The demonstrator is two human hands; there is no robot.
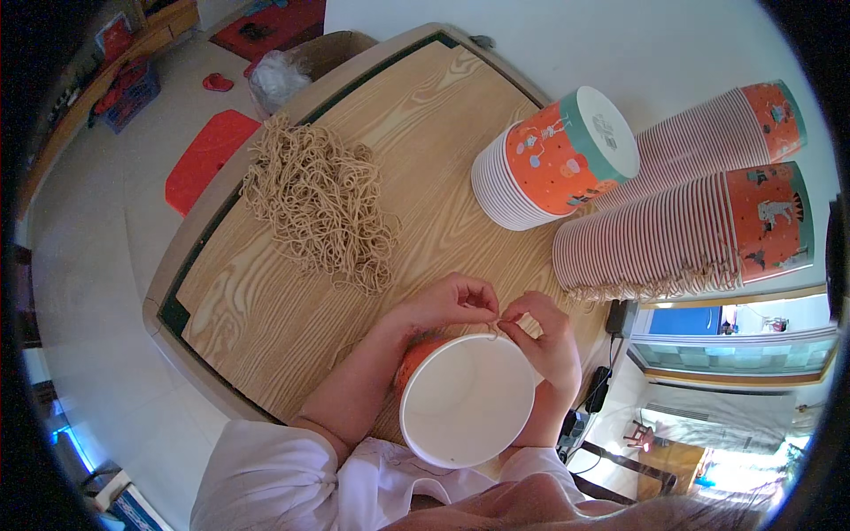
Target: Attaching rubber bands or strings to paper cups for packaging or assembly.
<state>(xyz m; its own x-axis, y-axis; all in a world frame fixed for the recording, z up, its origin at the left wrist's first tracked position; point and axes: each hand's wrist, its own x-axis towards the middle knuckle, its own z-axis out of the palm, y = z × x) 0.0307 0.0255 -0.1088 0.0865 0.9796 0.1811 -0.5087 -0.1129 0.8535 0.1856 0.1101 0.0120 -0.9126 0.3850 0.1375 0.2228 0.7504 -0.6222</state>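
An orange paper bucket with a white inside (460,403) sits tilted between my forearms, its mouth facing me. My left hand (452,301) and my right hand (544,336) meet at its far rim, both pinching a thin tan string (493,327) there. A loose heap of the same tan string pieces (319,208) lies on the wooden table (266,310) to the left. Stacks of matching orange buckets lie on their sides at the right: one near stack (553,164) and two longer stacks (699,230) behind it.
A cardboard box with a plastic bag (292,71) stands off the table's far left edge. A red stool (208,159) is on the floor at left. A black cable and plug (611,354) hang by the table's right edge.
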